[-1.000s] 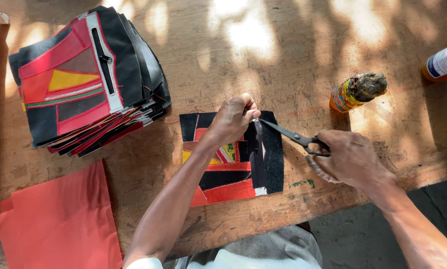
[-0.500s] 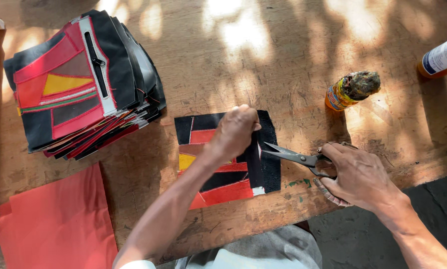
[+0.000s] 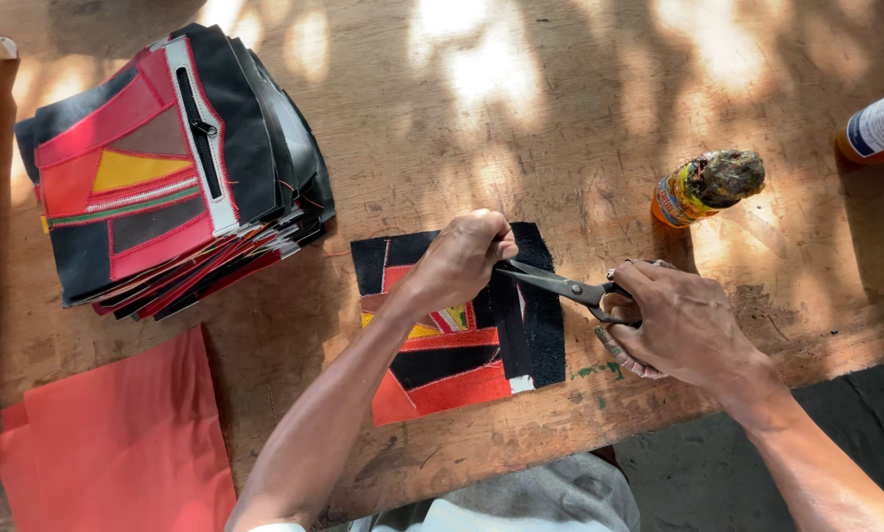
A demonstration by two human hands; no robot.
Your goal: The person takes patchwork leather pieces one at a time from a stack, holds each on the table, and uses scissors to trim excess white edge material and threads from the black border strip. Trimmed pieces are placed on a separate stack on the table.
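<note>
A patchwork fabric panel of black, red and yellow pieces lies on the wooden table near its front edge. My left hand is closed on the panel's upper part, pinching something small there. My right hand grips a pair of scissors by the handles. The blades point left, with their tips right at my left hand's fingers above the panel.
A stack of similar patchwork panels with zippers sits at the back left. Red cloth lies at the front left. A small bottle with a grimy top stands behind my right hand, and a can lies at the right edge.
My right hand has moved the scissors left again, so the blade tips are back at my left hand's fingers. The left hand stayed on the panel.
</note>
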